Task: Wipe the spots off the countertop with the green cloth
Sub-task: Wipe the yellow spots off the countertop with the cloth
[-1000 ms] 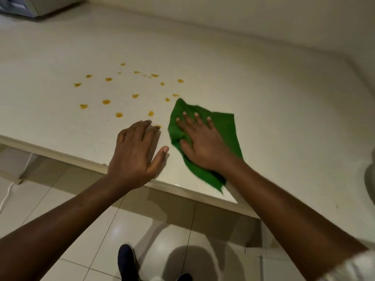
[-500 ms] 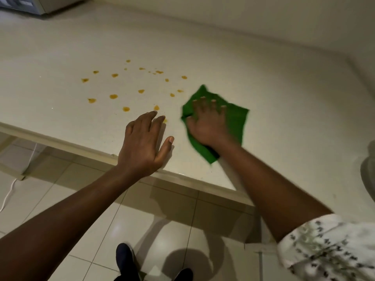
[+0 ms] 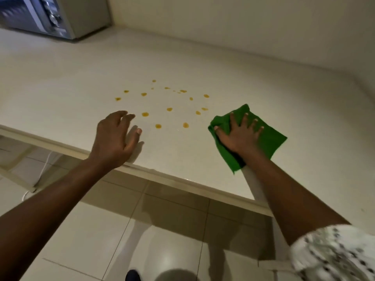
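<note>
Several small orange-yellow spots (image 3: 169,109) dot the pale countertop (image 3: 243,82) near its front edge. The green cloth (image 3: 272,138) lies flat just right of the spots. My right hand (image 3: 239,132) presses down on the cloth with its fingers spread. My left hand (image 3: 115,138) rests at the counter's front edge, left of the spots, fingers apart and holding nothing. The nearest spot is a short way from the cloth's left edge.
A grey microwave-like appliance (image 3: 50,15) stands at the back left of the counter against the wall. Below the counter edge are pale floor tiles (image 3: 166,230), a white cable (image 3: 46,159) at left and my dark shoe (image 3: 133,275).
My right hand has slid the cloth away from the front edge, to just right of the spots. My left hand has lifted its fingers slightly. The view has swung left, showing the appliance.
</note>
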`<state>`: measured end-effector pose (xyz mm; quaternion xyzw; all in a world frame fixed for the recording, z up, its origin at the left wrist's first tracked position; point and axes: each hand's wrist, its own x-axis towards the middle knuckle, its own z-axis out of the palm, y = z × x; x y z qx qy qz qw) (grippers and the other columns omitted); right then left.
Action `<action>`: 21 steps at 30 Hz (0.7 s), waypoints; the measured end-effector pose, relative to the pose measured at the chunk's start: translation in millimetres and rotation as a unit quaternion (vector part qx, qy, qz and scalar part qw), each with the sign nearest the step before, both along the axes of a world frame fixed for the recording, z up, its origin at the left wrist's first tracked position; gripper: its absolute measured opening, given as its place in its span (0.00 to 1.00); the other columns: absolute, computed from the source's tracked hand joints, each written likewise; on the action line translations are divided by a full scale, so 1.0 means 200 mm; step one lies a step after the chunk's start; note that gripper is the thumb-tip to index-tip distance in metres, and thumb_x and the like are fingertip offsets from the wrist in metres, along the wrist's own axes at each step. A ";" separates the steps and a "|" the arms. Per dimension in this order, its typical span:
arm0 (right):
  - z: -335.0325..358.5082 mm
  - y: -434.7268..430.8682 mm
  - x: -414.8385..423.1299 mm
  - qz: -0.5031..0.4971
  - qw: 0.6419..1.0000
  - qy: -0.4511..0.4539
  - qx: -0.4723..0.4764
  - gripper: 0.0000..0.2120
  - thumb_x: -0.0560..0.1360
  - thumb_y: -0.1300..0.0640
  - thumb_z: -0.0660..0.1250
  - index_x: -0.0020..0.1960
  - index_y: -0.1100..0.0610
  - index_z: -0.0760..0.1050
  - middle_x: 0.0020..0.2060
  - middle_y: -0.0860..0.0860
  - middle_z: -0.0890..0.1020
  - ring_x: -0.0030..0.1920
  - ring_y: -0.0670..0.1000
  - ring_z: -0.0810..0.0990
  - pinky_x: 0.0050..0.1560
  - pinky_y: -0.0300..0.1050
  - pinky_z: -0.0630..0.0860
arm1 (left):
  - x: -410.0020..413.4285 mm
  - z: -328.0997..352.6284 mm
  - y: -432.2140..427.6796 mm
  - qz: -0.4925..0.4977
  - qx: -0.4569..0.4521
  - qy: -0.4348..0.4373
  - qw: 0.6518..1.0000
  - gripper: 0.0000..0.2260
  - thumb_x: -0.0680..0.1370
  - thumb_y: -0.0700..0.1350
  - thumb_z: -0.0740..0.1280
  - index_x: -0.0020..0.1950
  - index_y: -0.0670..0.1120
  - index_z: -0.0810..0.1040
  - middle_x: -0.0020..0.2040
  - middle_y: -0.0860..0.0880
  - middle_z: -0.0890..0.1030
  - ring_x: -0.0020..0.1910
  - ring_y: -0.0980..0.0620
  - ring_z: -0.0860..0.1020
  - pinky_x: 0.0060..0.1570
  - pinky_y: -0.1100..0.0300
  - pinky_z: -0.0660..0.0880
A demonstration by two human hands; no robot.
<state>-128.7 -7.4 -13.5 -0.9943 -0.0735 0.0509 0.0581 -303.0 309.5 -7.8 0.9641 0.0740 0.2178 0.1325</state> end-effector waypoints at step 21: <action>0.00 0.46 0.35 0.022 0.999 -0.035 0.006 0.32 0.83 0.36 0.46 0.84 0.48 0.51 0.84 0.58 0.52 0.82 0.66 0.50 0.79 0.71 0.46 | 0.06 -0.11 0.28 -0.006 -0.024 0.022 0.999 0.25 0.80 0.59 0.57 0.69 0.44 0.74 0.68 0.43 0.75 0.71 0.44 0.71 0.68 0.46 0.65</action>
